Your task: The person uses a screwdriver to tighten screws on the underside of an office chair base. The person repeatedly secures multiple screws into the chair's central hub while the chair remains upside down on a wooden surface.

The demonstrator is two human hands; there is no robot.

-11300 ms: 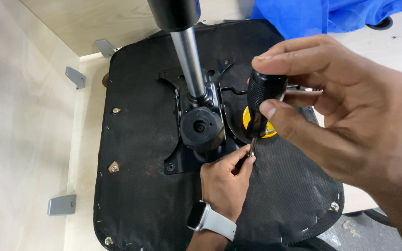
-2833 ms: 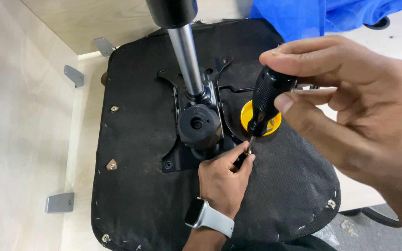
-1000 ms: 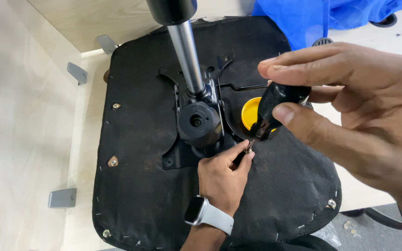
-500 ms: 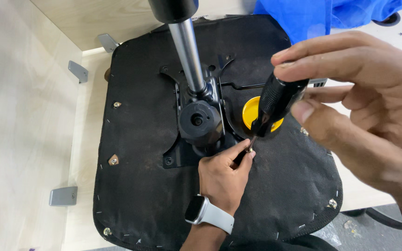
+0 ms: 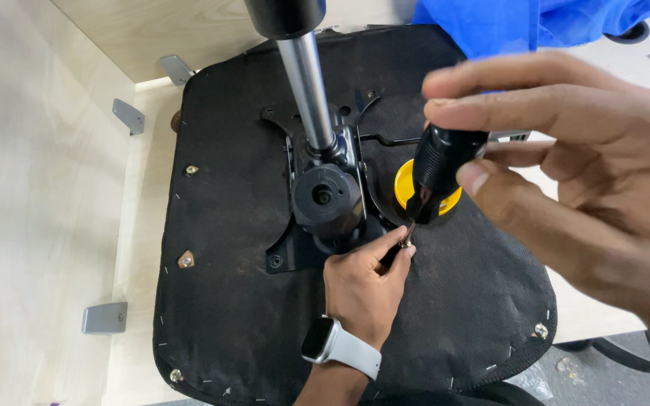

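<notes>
The screwdriver [image 5: 436, 174], black-handled with a yellow ring at its collar, stands nearly upright over the underside of an overturned chair seat [image 5: 227, 225], its tip down beside the black metal mechanism plate [image 5: 299, 240]. My right hand [image 5: 588, 195] is clamped on the handle from above, thumb on one side and fingers wrapped across the top. My left hand [image 5: 362, 282] (the one with the watch [image 5: 340, 347] on its wrist) rests on the black fabric just below the plate, its thumb and forefinger pinched together around a small screw [image 5: 405, 243] right at the screwdriver's tip. The chrome gas-lift column [image 5: 306, 83] rises from the mechanism toward me. The seat lies on a pale wooden table [image 5: 47, 225] with grey metal brackets [image 5: 104, 318] along its edge, and a blue cloth [image 5: 505, 22] sits beyond the seat.
</notes>
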